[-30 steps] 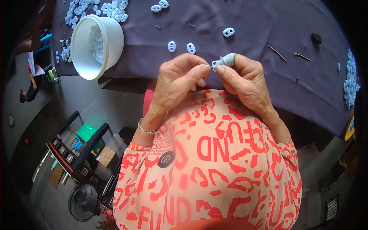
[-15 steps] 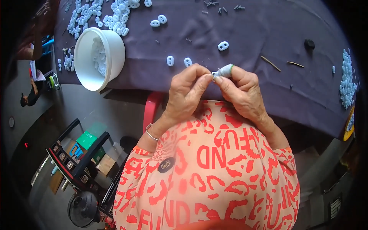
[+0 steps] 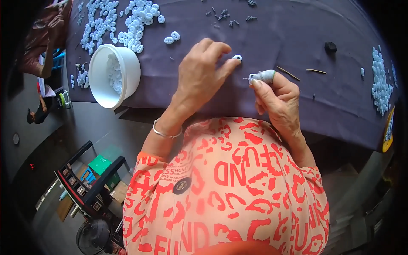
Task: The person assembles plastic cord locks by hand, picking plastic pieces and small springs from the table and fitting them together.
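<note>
My right hand (image 3: 278, 95) pinches a small white plastic piece (image 3: 252, 77) between thumb and forefinger. A thin metal spring (image 3: 245, 78) sticks out of its left side. The forefinger wears a pale wrapping (image 3: 265, 76) with a green edge. My left hand (image 3: 202, 66) is over the table, thumb and forefinger apart. Its thumb tip is at a white oval two-hole piece (image 3: 238, 58), which looks like a cord lock body; whether they touch I cannot tell. Two similar oval cord lock bodies (image 3: 169, 40) lie beyond the left hand.
A white tub (image 3: 135, 72) lies tilted at the left, with pale pieces inside. Behind it are heaps of white oval pieces (image 3: 138, 25). Loose springs (image 3: 223, 16) lie at the back. Rightward are two thin sticks (image 3: 289, 74), a black lump (image 3: 330, 47) and a pile of small pale parts (image 3: 381, 85).
My hands have come apart. The left has moved up and left to a loose oval piece; the right keeps the small white piece, and its spring now shows.
</note>
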The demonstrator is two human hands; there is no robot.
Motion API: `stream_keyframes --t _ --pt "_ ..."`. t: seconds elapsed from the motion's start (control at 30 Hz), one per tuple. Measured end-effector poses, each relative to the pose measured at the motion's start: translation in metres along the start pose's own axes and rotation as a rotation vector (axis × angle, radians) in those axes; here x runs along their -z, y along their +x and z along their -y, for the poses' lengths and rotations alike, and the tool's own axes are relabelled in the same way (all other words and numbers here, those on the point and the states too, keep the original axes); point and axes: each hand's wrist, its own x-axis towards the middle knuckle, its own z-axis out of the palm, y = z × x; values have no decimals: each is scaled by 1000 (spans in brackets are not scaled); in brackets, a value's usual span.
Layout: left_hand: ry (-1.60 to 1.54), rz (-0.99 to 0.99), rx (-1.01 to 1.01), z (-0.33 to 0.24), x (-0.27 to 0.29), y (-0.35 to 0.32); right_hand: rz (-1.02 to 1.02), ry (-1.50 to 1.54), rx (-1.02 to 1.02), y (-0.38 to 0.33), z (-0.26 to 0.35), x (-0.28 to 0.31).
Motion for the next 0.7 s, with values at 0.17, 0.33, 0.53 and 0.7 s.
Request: stream_keyframes --t 0.17,0.33,0.53,0.7 --pt "122 104 -68 -4 -10 0 -25 -15 42 -3 -1 6" --pt "154 41 -217 5 -12 -13 -42 15 73 -4 -5 8" --pt "106 -103 -258 6 -5 -26 -23 15 78 -4 -5 9" --pt "237 -108 -22 -3 1 -35 -28 13 85 -4 -7 11"
